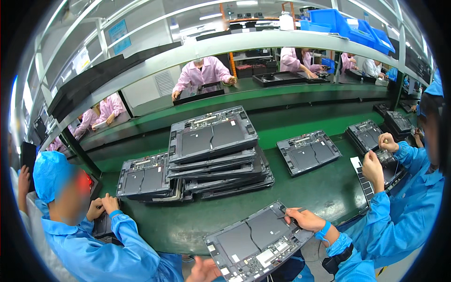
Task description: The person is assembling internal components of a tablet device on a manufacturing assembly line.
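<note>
An opened laptop base (265,239), with its battery, black cable and circuit board bare, is tilted at the table's near edge. My right hand (304,219) is closed on its far right corner; a thin dark tool, whose kind I cannot make out, pokes out from the fingers. Beside the base's near left edge is my left hand (204,270), its fingers apart and slightly blurred. Whether it touches the base is unclear. A blue strap (323,229) circles my right wrist.
Stacked laptop bases (213,136) stand on the green table (211,214), with a lower pile (143,176) to their left. A single base (308,152) lies right of them. Co-workers in blue sit close at left (101,235) and right (399,207). A shelf rail (282,40) crosses above.
</note>
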Demonstrator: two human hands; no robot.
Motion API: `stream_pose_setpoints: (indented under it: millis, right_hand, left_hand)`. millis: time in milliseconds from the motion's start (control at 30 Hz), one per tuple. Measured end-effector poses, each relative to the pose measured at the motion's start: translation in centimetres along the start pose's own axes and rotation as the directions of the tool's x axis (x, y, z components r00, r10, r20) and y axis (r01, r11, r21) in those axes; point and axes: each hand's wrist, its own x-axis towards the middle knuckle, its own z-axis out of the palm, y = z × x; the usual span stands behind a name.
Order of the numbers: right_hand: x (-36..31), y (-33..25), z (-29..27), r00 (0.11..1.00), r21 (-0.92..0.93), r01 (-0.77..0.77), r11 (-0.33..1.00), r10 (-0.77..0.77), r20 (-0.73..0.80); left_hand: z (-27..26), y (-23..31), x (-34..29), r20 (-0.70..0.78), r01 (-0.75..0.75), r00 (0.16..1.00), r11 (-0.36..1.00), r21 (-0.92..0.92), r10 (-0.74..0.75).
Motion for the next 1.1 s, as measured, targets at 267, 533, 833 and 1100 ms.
stream_pose_setpoints:
  millis: [267, 533, 833, 1100]
  right_hand:
    - [2.0, -1.5, -1.6, 0.966, -0.152, 0.255, 0.955, -0.246, 0.079]
    - [3.8, -4.6, -0.7, 0.871, -0.153, 0.241, 0.958, -0.144, 0.469]
    - [4.7, -3.1, -3.4, 0.944, 0.273, 0.329, 0.904, -0.318, -0.085]
    - [5.0, 4.0, -4.5, 0.964, 0.42, 0.21, 0.883, -0.116, -0.24]
  left_hand:
    - [6.8, 4.9, 5.8, -0.051, 0.049, 0.998, 0.997, 0.066, -0.046]
    - [14.7, 3.6, 8.6, -0.406, 0.429, 0.886, 0.725, 0.538, -0.223]
    - [11.7, 5.8, -0.5, -0.502, -0.009, 0.801, 0.845, 0.534, 0.326]
    - [12.8, 17.4, 1.9, -0.378, -0.702, 0.295, 0.467, 0.537, 0.878]
